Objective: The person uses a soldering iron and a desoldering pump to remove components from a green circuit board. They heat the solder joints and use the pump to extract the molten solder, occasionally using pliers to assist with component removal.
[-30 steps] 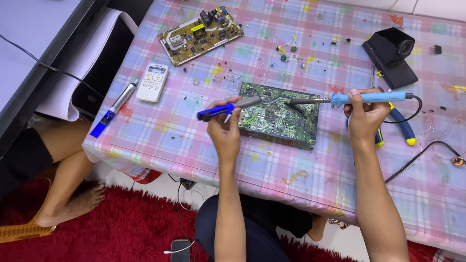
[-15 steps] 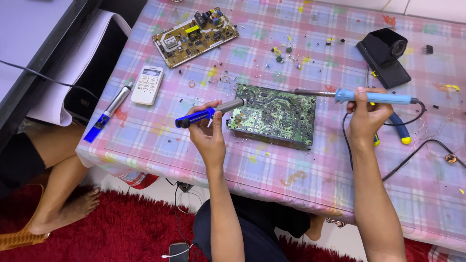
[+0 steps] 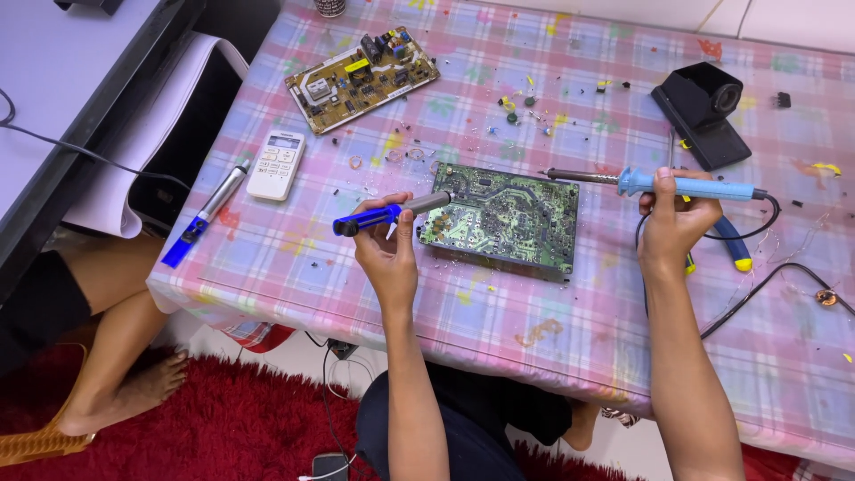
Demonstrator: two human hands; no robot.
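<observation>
While two hands [image 3: 388, 254] [image 3: 672, 223] grip two tools [image 3: 392, 214] [image 3: 677, 184] — two boards [image 3: 503, 218] [image 3: 361, 76].

1. A home room used as a makeshift electronics repair spot, not a fitted workshop.
2. The surface [image 3: 570, 338] wears a pink plaid household cloth, paint-stained.
3. A shaggy red rug [image 3: 223, 428] covers the floor beneath.
4. A white remote control [image 3: 275, 164] lies among circuit boards [image 3: 361, 78] and scattered small parts.
5. A barefoot person's leg [image 3: 116, 356] rests beside the surface.
</observation>
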